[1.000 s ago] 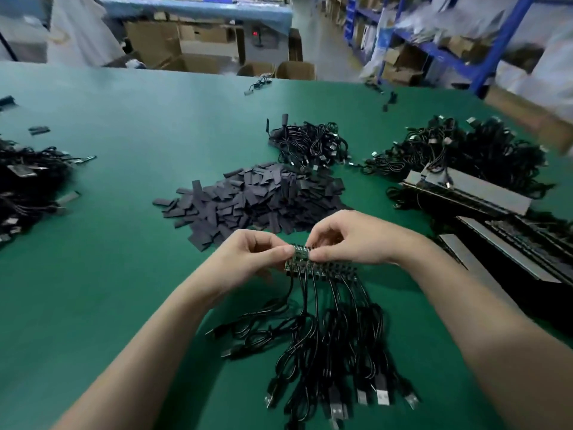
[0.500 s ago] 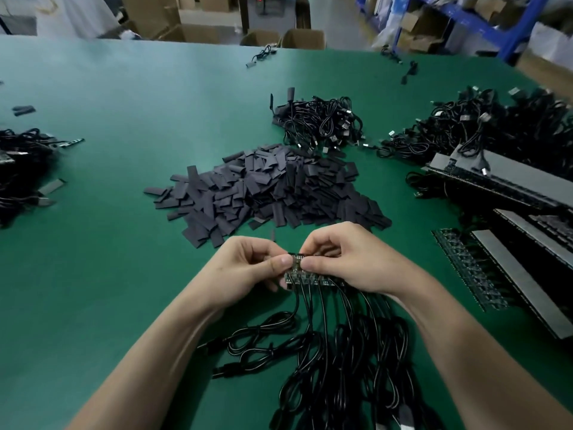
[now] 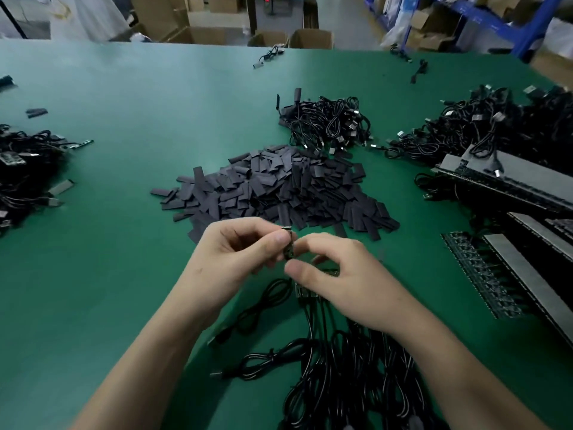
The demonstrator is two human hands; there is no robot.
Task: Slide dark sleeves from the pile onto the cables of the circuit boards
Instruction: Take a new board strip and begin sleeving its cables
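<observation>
A pile of flat dark sleeves lies on the green table just beyond my hands. My left hand pinches a small circuit board upright between thumb and fingers. My right hand meets it from the right, with index finger and thumb curled at the board's lower edge. Under my right hand lies the rest of the board strip, mostly hidden. Its black cables with USB plugs trail toward me.
Tangled cable heaps sit behind the sleeves, at far right and at the left edge. Long grey trays of boards and a bare panel fill the right side. Cardboard boxes stand past the far edge.
Both hands held the board strip flat at its left end. Now one small board stands upright in my left fingers, lifted away from the strip, and my view has tilted down.
</observation>
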